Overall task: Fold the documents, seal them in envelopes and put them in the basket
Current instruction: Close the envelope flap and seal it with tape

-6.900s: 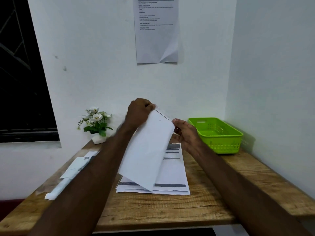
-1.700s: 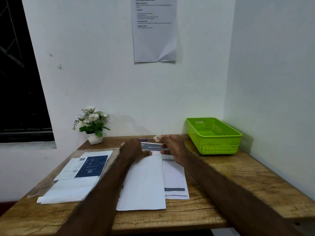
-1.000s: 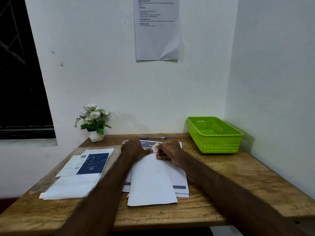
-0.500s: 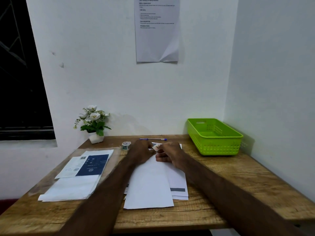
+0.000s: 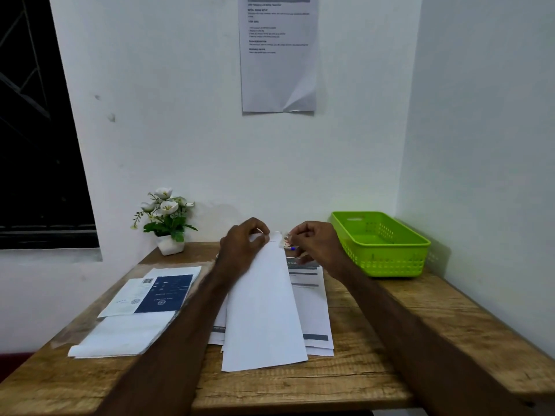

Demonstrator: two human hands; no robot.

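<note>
The green basket point(image 5: 381, 244) holds nothing that can be seen, so no envelope appears finished yet. One long white envelope point(image 5: 264, 310) lies on the table point(image 5: 375, 340) on top of a loose stack of printed documents point(image 5: 315, 307), and sealing looks to be the step in hand. The left hand point(image 5: 241, 244) has its grip closed on the envelope's far end, pinning the flap edge there. Just to the right of that grip, the right hand point(image 5: 318, 244) pinches a small piece of what seems to be tape or a sticker point(image 5: 285, 239), too small to name surely, beside the same far edge. Judging from this, the document is likely already inside, though that cannot be seen.

Left to do: fix the seal, carry the envelope to the basket, which sits well right of the right hand's grip, then fold and pack the remaining sheets. More papers point(image 5: 135, 310) lie well left of the left grip.

The envelope's long axis runs away from the person, from near table edge toward the wall, its held end tilted slightly right.
</note>
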